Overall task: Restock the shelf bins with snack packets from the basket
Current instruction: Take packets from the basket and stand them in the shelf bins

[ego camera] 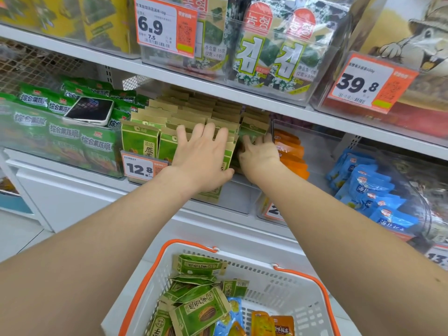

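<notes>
Left hand [201, 154] lies flat, fingers spread, pressing the packet row [141, 140] above the basket [278, 284]. Right hand [258, 156], also above the basket, curls round a green packet [253, 130].

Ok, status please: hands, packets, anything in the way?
Left hand flat on shelved green seed packets. Right hand fingers tucked among them, grip unclear. Basket holds more. Phone lies on neighbouring bags.

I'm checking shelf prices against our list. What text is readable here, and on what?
"6.9" and "7.5": upper-left price tag
"39.8": upper-right price tag
"12.8": lower price tag
"김": seaweed packs
"综合果蔬脆": green packets
"洽洽": green-brown packets
Barcodes and fine print: too small to read.
</notes>
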`<state>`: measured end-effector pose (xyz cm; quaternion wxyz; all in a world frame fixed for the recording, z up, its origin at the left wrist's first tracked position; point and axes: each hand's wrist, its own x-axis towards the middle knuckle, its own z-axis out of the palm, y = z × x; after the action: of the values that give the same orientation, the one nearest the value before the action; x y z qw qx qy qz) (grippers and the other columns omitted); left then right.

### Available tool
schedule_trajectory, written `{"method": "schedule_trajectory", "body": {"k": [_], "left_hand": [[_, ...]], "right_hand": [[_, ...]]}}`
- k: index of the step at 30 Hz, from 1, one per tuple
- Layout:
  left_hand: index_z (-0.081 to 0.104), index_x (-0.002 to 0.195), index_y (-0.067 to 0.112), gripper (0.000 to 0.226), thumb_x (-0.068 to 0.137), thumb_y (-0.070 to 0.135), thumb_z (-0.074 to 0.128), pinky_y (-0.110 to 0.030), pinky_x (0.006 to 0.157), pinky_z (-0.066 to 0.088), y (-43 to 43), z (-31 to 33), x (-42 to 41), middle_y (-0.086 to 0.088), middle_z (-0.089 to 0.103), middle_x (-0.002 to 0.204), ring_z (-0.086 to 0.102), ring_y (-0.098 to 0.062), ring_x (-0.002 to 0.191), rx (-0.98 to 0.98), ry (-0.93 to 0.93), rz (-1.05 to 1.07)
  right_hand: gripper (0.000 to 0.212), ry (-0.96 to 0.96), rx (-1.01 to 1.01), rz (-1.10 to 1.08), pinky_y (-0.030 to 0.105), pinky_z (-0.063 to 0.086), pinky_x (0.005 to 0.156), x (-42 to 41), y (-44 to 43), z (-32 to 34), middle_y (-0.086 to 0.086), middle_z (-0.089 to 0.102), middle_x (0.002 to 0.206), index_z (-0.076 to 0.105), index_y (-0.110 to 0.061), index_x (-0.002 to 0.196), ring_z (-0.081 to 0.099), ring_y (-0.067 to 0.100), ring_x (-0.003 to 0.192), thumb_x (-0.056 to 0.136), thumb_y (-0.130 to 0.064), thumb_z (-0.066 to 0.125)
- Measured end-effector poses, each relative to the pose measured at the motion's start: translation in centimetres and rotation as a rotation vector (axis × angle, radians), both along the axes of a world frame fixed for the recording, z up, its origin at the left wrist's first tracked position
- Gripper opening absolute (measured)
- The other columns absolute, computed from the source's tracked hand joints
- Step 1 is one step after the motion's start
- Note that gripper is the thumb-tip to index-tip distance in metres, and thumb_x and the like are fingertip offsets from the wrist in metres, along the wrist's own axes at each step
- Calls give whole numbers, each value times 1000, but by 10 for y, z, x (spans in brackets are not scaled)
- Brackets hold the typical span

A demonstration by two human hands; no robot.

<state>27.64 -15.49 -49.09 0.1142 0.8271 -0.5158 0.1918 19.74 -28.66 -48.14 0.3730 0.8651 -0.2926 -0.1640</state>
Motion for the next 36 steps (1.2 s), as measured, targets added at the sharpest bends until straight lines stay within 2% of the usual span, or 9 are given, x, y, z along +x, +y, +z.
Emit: {"method": "schedule_trajectory", "body": {"k": [4, 9, 15, 21, 25, 28, 31, 34, 36], "left_hand": [[36, 145, 20, 83, 84, 71, 59, -63, 111, 24, 2, 0, 0, -11, 40, 152, 38, -34, 139, 1, -4, -5], [35, 146, 20, 83, 85, 71, 59, -63, 111, 23, 2, 0, 0, -12, 39, 153, 37, -34, 140, 1, -3, -8], [33, 149, 20, 86, 86, 70, 61, -65, 113, 20, 3, 0, 0, -13, 37, 154, 35, -35, 141, 13, 9, -8], [32, 150, 19, 91, 84, 69, 69, -67, 118, 18, 4, 1, -8, -16, 35, 155, 32, -42, 141, 7, -1, 24], [35, 148, 16, 94, 77, 61, 79, -64, 117, 24, 7, 2, -22, -19, 33, 155, 32, -44, 140, -47, -22, 63], [45, 134, 16, 84, 70, 51, 86, -55, 101, 38, 11, -1, -37, -17, 42, 138, 43, -41, 121, -164, -45, 77], [49, 110, 15, 54, 73, 36, 82, -47, 80, 41, 17, -6, -56, -12, 47, 113, 46, -35, 100, -285, -72, 52], [51, 89, 16, 20, 81, 17, 69, -42, 70, 34, 20, -24, -73, -7, 56, 87, 51, -33, 84, -327, -101, -33], [53, 80, 16, 14, 81, 13, 67, -39, 63, 32, 24, -42, -85, -5, 59, 72, 56, -34, 72, -294, -39, -117]], "right_hand": [[57, 50, -19, 9, 61, 25, 119, -3, 1, -2, 18, 23, 160, 47, -33, 153, 31, 47, 145, 99, -41, 62], [66, 114, -46, -54, 63, 20, 121, 0, -3, -5, 16, 10, 167, 37, -36, 159, 18, 46, 152, 98, -46, 60], [64, 86, -21, -40, 66, 17, 120, 0, 0, -4, 17, 15, 165, 41, -33, 156, 20, 46, 150, 97, -46, 61], [41, -122, 132, 50, 55, 25, 117, -13, 13, 14, 15, 47, 146, 61, -22, 137, 41, 36, 139, 97, -32, 63], [25, -449, 244, 165, 47, 39, 103, -37, 23, 13, 14, 61, 126, 69, -16, 114, 53, 36, 123, 89, -19, 67], [17, -775, 246, 301, 45, 41, 83, -62, 29, -3, 12, 64, 101, 70, -12, 96, 57, 36, 100, 80, -9, 64], [10, -1040, 201, 549, 43, 35, 68, -95, 46, -26, 8, 58, 82, 65, -12, 82, 50, 31, 80, 80, -10, 56], [14, -1030, 308, 649, 38, 35, 57, -133, 62, -55, 6, 57, 69, 62, -12, 72, 51, 30, 64, 80, -14, 51], [20, -922, 434, 572, 33, 38, 47, -151, 66, -73, 5, 59, 66, 64, -13, 71, 57, 33, 56, 79, -19, 46]]}}
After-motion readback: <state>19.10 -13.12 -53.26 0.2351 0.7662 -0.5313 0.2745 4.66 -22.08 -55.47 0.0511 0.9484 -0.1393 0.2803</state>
